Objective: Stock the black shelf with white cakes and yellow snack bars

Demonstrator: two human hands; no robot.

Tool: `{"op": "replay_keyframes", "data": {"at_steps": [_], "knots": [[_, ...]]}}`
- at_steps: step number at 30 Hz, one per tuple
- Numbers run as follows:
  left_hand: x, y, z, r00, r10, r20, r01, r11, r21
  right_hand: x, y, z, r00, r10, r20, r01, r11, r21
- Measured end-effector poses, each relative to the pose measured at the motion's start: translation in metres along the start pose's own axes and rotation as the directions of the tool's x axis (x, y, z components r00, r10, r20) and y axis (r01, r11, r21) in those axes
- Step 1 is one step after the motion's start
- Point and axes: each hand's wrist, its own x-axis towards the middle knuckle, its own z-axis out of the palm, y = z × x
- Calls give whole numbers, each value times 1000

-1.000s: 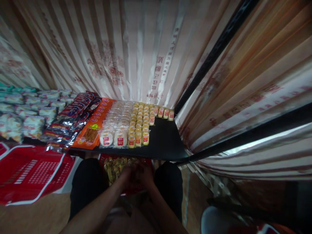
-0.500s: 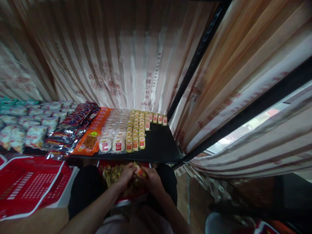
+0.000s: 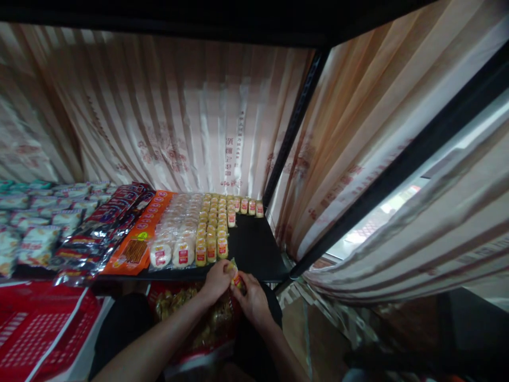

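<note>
Between both hands, just in front of the black shelf, is a small yellow wrapped snack cake with a red label. My left hand pinches its left end, and my right hand has fingers closed on its right side. Below them a red basket between my knees holds many similar yellow packets. On the shelf, rows of yellow snack cakes stand upright, with one shorter row reaching along the back towards the corner post.
Left of the yellow rows lie round white packaged cakes, an orange bag of sticks, dark shiny bags and white pouches. Another red basket sits at lower left. A black post and pleated curtains close in the shelf.
Both hands have risen from over the basket to the shelf's front edge, carrying the yellow snack cake. The camera view has tilted up and turned slightly right.
</note>
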Motion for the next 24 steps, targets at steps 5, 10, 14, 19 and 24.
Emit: {"op": "replay_keyframes", "data": {"at_steps": [5,10,14,19,24], "knots": [[5,30,5,999,41,-24,-40,998,40,16,15,2,986,63,-156,-52,996,74],[18,37,25,996,42,-77,-41,999,10,40,36,17,944,143,-298,-127,989,71],[31,35,39,994,19,-106,-9,996,91,60,47,29,920,151,-361,-126,988,92],[46,42,44,992,3,-127,7,997,80,88,54,35,907,128,-402,-97,990,98],[62,52,48,987,-19,-161,28,998,49,115,58,37,922,83,-379,-59,995,75]]}}
